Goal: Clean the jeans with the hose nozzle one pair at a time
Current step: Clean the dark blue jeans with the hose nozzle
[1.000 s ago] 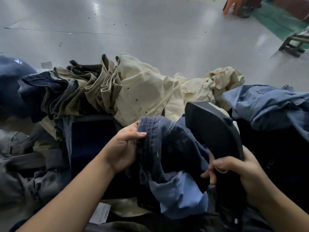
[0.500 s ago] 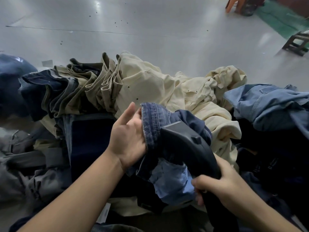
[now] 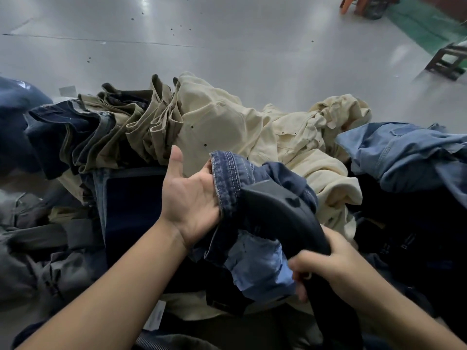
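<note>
A dark blue pair of jeans (image 3: 235, 173) with a paler inner side lies bunched in front of me on a heap of clothes. My left hand (image 3: 189, 203) holds its stitched hem, palm showing and thumb raised, with the fingers hidden behind the denim. My right hand (image 3: 336, 271) grips the handle of the black hose nozzle (image 3: 280, 210). The nozzle's wide head is pushed into the folds of the jeans just right of the hem.
Cream trousers (image 3: 227, 127), folded olive trousers (image 3: 141, 127) and dark jeans (image 3: 63, 127) are piled behind. Light blue denim (image 3: 404, 152) lies at the right, grey garments (image 3: 38, 248) at the left. Beyond is grey floor (image 3: 227, 46) with a dark stool (image 3: 447, 61).
The nozzle head came down from upright at the right and leftward into the jeans. My left hand turned palm-up, its thumb lifting off the hem.
</note>
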`<action>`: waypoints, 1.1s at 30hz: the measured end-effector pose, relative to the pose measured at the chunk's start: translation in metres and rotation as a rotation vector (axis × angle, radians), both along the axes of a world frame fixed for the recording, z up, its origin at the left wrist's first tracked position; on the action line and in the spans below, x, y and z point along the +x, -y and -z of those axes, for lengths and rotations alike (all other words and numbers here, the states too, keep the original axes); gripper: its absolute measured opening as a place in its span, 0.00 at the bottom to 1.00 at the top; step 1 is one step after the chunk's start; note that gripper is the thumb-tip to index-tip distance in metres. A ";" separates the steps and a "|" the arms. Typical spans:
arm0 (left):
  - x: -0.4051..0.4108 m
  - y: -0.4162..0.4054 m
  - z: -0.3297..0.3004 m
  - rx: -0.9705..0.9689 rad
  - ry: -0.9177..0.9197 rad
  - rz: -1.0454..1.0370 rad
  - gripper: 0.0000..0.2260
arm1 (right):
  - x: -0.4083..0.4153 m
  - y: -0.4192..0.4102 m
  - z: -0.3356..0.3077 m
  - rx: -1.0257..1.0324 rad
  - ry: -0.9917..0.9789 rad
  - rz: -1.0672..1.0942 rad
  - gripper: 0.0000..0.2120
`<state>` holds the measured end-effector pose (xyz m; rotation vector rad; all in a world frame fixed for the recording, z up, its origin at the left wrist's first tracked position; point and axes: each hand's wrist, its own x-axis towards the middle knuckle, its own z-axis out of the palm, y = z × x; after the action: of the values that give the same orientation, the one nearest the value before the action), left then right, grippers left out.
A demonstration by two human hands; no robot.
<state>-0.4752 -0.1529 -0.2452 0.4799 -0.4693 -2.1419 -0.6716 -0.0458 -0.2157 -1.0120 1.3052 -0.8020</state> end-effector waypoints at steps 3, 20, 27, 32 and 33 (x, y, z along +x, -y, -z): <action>-0.002 -0.001 0.004 0.032 -0.010 0.009 0.41 | -0.010 0.014 -0.003 -0.046 0.019 0.161 0.05; -0.007 0.014 -0.001 0.010 0.274 -0.218 0.14 | -0.040 0.012 -0.007 -0.146 -0.020 0.257 0.19; -0.029 0.003 0.023 0.139 0.184 -0.176 0.15 | -0.052 0.018 -0.017 -0.200 0.058 0.364 0.17; -0.019 0.010 0.046 0.239 0.355 0.043 0.15 | -0.039 0.013 -0.012 -0.125 0.025 0.296 0.12; -0.016 0.008 0.049 0.234 0.349 0.071 0.15 | -0.037 0.011 -0.009 -0.107 0.016 0.275 0.11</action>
<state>-0.4911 -0.1614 -0.2944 0.9922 -0.4323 -2.1993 -0.7085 -0.0569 -0.2064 -0.9186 1.4178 -1.0961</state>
